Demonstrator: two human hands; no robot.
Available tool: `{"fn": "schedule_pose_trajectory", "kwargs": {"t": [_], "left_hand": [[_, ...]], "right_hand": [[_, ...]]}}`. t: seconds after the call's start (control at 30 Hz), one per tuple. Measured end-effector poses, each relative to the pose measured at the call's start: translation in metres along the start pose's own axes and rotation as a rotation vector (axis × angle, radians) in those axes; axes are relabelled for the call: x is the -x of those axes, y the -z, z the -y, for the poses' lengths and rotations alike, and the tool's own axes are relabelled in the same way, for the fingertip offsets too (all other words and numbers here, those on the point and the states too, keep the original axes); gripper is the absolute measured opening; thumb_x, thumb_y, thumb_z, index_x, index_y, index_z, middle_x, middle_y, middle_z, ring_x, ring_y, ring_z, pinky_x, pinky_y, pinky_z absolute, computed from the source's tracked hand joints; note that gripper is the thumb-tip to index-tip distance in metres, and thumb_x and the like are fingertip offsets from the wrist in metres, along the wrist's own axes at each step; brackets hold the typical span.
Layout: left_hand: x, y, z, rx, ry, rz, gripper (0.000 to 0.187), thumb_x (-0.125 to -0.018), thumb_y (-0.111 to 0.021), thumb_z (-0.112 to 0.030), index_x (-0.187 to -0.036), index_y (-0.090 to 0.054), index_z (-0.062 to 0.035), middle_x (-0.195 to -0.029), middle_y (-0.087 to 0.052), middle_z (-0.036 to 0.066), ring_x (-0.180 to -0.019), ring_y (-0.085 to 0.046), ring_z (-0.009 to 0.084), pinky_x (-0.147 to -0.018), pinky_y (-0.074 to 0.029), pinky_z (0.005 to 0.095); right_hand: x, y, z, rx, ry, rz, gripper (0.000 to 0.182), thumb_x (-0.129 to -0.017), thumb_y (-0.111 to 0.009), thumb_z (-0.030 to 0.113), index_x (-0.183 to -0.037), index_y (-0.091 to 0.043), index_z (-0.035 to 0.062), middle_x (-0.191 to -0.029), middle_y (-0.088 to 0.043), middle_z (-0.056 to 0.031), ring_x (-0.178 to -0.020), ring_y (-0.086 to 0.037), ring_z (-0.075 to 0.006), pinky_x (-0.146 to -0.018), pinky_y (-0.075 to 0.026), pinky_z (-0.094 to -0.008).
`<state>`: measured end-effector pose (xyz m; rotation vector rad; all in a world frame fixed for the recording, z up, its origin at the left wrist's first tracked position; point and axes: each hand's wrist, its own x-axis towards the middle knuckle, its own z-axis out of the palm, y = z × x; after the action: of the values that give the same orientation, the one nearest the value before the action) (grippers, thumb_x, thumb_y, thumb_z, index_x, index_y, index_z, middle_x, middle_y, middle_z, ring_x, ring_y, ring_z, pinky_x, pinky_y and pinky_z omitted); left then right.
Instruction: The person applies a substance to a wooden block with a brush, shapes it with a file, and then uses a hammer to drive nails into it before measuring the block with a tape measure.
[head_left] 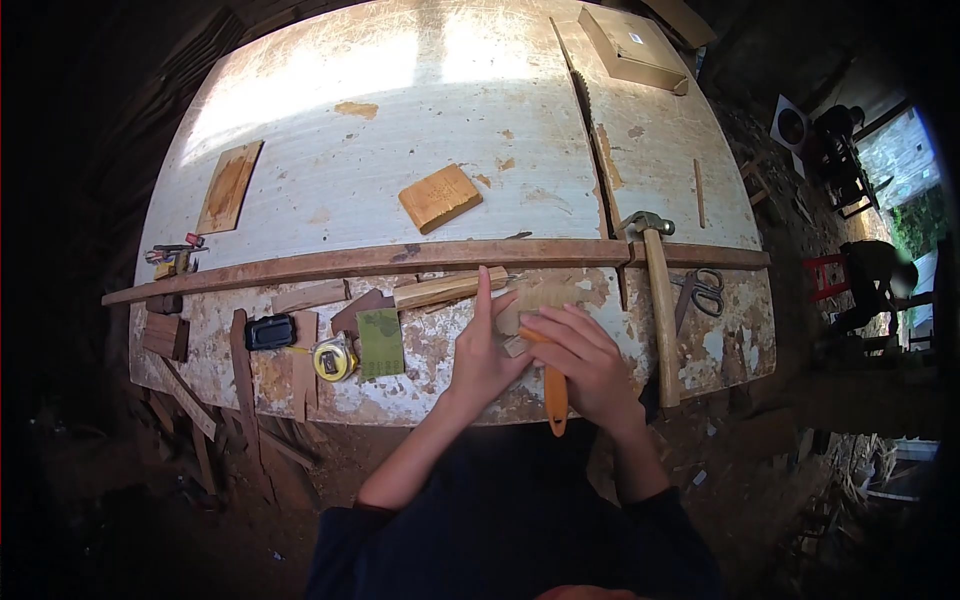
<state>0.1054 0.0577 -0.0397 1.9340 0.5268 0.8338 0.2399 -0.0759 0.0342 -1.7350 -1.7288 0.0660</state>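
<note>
My right hand [588, 368] is wrapped round a brush with an orange handle [556, 402], the handle end pointing toward my body. Pale bristles [547, 293] spread out beyond my right fingers, over the near part of the worktable. My left hand [482, 352] is right beside the brush head, one finger stretched up and the others spread, with fingertips at the edge of the bristles. A small pale wood piece [516, 347] shows between the two hands. Just past my left hand lies a wooden block [450, 290].
A long wooden bar [400, 258] crosses the worktable [330, 215]. Right of my hands lie a hammer [660, 310] and scissors [706, 292]; to the left, a tape measure [334, 358], green sandpaper [380, 343] and a black case [270, 332]. Further off are a saw [588, 115] and cardboard box [632, 48].
</note>
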Motion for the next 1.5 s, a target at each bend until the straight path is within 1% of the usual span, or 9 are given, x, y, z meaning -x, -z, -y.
{"fn": "schedule_pose_trajectory", "kwargs": {"t": [0.4,0.63,0.67,0.73,0.87,0.97,1.03,1.2,1.5], "left_hand": [[-0.004,0.002,0.004,0.010,-0.013,0.030,0.129,-0.081,-0.097,-0.017,-0.174,-0.010,-0.0027,-0.131,-0.075,0.023,-0.118,-0.077,0.0361,-0.097,-0.063,0.0421],[-0.017,0.030,-0.006,0.138,0.298,0.143,0.101,-0.090,-0.091,-0.022,-0.167,-0.032,0.0036,-0.123,-0.077,0.025,-0.118,-0.077,0.0335,-0.100,-0.061,0.0408],[-0.019,0.035,-0.005,-0.013,0.219,0.135,0.087,-0.094,-0.086,-0.031,-0.160,-0.045,0.0060,-0.120,-0.077,0.027,-0.109,-0.079,0.0354,-0.094,-0.062,0.0411],[-0.030,0.049,-0.019,-0.169,0.301,0.221,0.085,-0.095,-0.084,-0.036,-0.159,-0.047,0.0060,-0.117,-0.077,0.029,-0.101,-0.080,0.0372,-0.090,-0.062,0.0423],[-0.029,0.059,-0.021,-0.333,0.269,0.215,0.082,-0.097,-0.081,-0.040,-0.158,-0.049,0.0052,-0.114,-0.078,0.029,-0.087,-0.079,0.0408,-0.083,-0.063,0.0455],[-0.017,0.065,-0.022,-0.238,0.290,0.171,0.082,-0.095,-0.085,-0.032,-0.163,-0.048,-0.0038,-0.125,-0.076,0.028,-0.119,-0.075,0.0429,-0.102,-0.058,0.0463],[-0.007,0.068,-0.021,-0.207,0.150,0.164,0.090,-0.090,-0.089,-0.025,-0.165,-0.044,-0.0051,-0.129,-0.076,0.026,-0.119,-0.075,0.0430,-0.103,-0.058,0.0461],[0.018,0.067,-0.008,-0.204,0.058,0.110,0.107,-0.080,-0.096,-0.010,-0.169,-0.038,-0.0067,-0.135,-0.074,0.024,-0.119,-0.076,0.0377,-0.103,-0.060,0.0434],[0.037,0.066,-0.006,0.009,0.193,0.065,0.101,-0.085,-0.092,-0.007,-0.169,-0.036,-0.0030,-0.117,-0.082,0.018,-0.107,-0.081,0.0318,-0.098,-0.061,0.0388]], "right_hand": [[0.001,0.009,-0.017,-0.066,0.000,-0.014,0.023,-0.091,-0.079,0.008,-0.114,-0.077,0.0061,-0.134,-0.076,-0.0098,-0.129,-0.069,-0.0333,-0.115,-0.052,-0.0521],[0.026,0.012,-0.036,-0.243,-0.515,-0.364,0.025,-0.105,-0.070,0.013,-0.127,-0.071,-0.0007,-0.121,-0.079,-0.0166,-0.114,-0.077,-0.0279,-0.101,-0.056,-0.0398],[0.028,0.009,-0.038,-0.265,-0.567,-0.374,0.028,-0.107,-0.069,0.014,-0.130,-0.070,-0.0020,-0.120,-0.079,-0.0172,-0.110,-0.077,-0.0261,-0.096,-0.057,-0.0378],[0.031,0.002,-0.044,-0.318,-0.691,-0.363,0.040,-0.109,-0.067,0.014,-0.143,-0.061,-0.0063,-0.118,-0.079,-0.0198,-0.101,-0.078,-0.0214,-0.085,-0.060,-0.0337],[0.037,-0.005,-0.053,-0.236,-0.813,-0.306,0.045,-0.105,-0.071,0.009,-0.146,-0.060,-0.0049,-0.125,-0.077,-0.0185,-0.109,-0.077,-0.0265,-0.095,-0.059,-0.0375],[0.033,0.001,-0.045,-0.069,-0.631,-0.426,0.046,-0.101,-0.073,0.007,-0.144,-0.062,-0.0029,-0.133,-0.074,-0.0184,-0.119,-0.074,-0.0316,-0.102,-0.057,-0.0411],[0.036,0.011,-0.046,0.187,-0.467,-0.450,0.045,-0.098,-0.074,0.006,-0.142,-0.064,-0.0014,-0.138,-0.071,-0.0184,-0.124,-0.071,-0.0345,-0.104,-0.055,-0.0429],[0.056,0.038,-0.056,0.300,-0.719,-0.397,0.048,-0.096,-0.077,0.013,-0.141,-0.064,0.0017,-0.141,-0.064,-0.0208,-0.135,-0.059,-0.0421,-0.116,-0.045,-0.0500],[0.076,0.041,-0.068,0.204,-1.071,-0.215,0.059,-0.097,-0.078,0.018,-0.148,-0.056,-0.0037,-0.123,-0.073,-0.0261,-0.111,-0.071,-0.0437,-0.100,-0.055,-0.0491]]}}
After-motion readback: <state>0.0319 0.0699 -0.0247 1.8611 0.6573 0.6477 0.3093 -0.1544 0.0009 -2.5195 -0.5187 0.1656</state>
